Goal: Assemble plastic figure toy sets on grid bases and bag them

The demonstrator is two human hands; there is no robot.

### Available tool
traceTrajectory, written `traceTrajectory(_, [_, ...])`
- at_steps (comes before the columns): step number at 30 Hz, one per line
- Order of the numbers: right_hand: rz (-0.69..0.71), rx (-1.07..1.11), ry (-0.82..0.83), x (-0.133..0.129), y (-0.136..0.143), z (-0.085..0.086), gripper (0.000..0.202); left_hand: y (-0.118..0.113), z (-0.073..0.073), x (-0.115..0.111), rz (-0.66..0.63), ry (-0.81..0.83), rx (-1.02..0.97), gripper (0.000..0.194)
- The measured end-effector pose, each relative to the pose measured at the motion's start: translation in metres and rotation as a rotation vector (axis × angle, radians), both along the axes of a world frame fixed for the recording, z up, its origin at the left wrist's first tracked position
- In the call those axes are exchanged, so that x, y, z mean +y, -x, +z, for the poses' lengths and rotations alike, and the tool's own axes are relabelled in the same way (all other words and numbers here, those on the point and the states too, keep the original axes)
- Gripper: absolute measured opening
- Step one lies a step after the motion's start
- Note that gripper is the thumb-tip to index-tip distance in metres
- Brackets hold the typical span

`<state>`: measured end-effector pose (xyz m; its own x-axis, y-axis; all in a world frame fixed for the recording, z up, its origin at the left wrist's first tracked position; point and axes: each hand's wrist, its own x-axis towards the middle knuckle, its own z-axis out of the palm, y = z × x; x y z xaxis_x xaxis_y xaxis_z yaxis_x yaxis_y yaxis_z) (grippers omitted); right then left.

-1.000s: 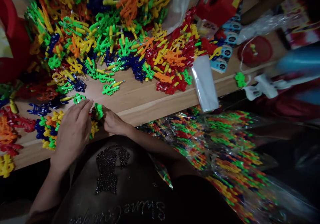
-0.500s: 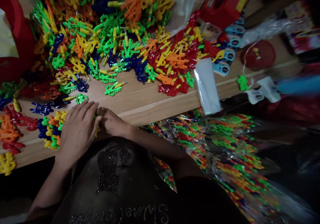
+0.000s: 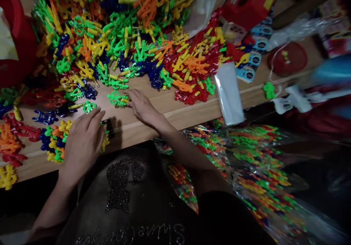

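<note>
My left hand [image 3: 82, 141] lies with its fingers stretched out over a cluster of small rounded plastic pieces [image 3: 56, 141] in blue, yellow, green and orange. A black perforated holder [image 3: 109, 128] peeks out beside its thumb; most of it is hidden under the hand. Farther right, my right hand [image 3: 144, 108] has its fingertips closed at the yellow end of a green plastic figure [image 3: 116, 99]. Another green figure [image 3: 89, 107] lies just beyond my left fingertips, near dark blue figures [image 3: 46, 117].
Behind my hands a large heap of coloured plastic figures [image 3: 115, 37] spills from a white bag [image 3: 204, 4]. A red tub [image 3: 22, 33] stands at left. Clear plastic bags [image 3: 230, 102] lie at the table's right front edge. Filled bags [image 3: 255, 164] sit below.
My right hand has left my left hand's side, reached forward and right, and taken the yellow end of a green figure, shifting it slightly left. My left hand has stayed put.
</note>
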<state>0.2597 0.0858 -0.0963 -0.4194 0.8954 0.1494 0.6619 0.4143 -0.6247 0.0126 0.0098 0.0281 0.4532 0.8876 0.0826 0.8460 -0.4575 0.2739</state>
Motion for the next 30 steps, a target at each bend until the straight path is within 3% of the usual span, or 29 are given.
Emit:
traceTrajectory(4, [0.014,-0.105,0.032,-0.023,0.032,0.011,0.055,-0.001,0.003,0.000,0.019,0.024,0.000,0.047])
traceTrajectory(7, [-0.004,-0.201,0.063,-0.026,0.041,0.020,0.046,0.000,0.002,0.000,0.016,0.026,-0.019,0.048])
traceTrajectory(9, [0.025,-0.155,0.074,-0.026,0.043,0.021,0.047,0.001,0.001,0.000,0.014,0.019,-0.025,0.049])
traceTrajectory(19, [0.271,0.330,0.184,-0.034,0.077,-0.005,0.067,-0.001,0.001,0.000,0.003,-0.001,0.005,0.051])
traceTrajectory(26, [0.301,0.357,0.246,-0.032,0.076,-0.009,0.069,-0.001,-0.002,0.000,-0.038,-0.049,0.022,0.051])
traceTrajectory(30, [0.338,0.322,0.187,-0.034,0.080,-0.010,0.064,0.001,-0.003,-0.003,-0.036,-0.046,0.026,0.055])
